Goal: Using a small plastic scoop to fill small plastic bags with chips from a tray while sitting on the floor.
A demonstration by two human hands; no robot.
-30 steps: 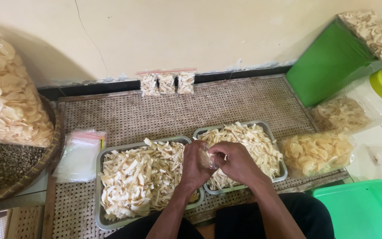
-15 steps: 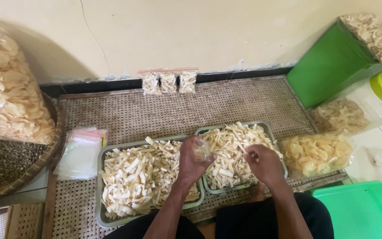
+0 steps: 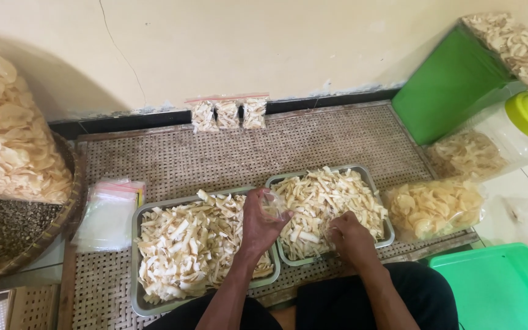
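Note:
My left hand (image 3: 260, 221) holds a small clear plastic bag (image 3: 274, 206) upright between two metal trays. The left tray (image 3: 137, 256) and the right tray (image 3: 373, 181) are both heaped with pale chip strips (image 3: 190, 244). My right hand (image 3: 346, 234) rests down in the strips of the right tray, near its front edge, with the fingers curled into the pile. Three small filled bags (image 3: 227, 113) lean against the wall at the back of the woven mat (image 3: 215, 156).
A stack of empty clear bags (image 3: 108, 214) lies left of the trays. A large bag of round crackers (image 3: 7, 134) sits in a woven basket (image 3: 44, 235) at far left. At right are a bag of crackers (image 3: 435, 208), a green-lidded jar (image 3: 508, 137), a green lid (image 3: 502, 287) and a green box (image 3: 453, 85).
My right hand left the small bag and dropped to the right into the right tray's strips. My left hand kept the bag in place.

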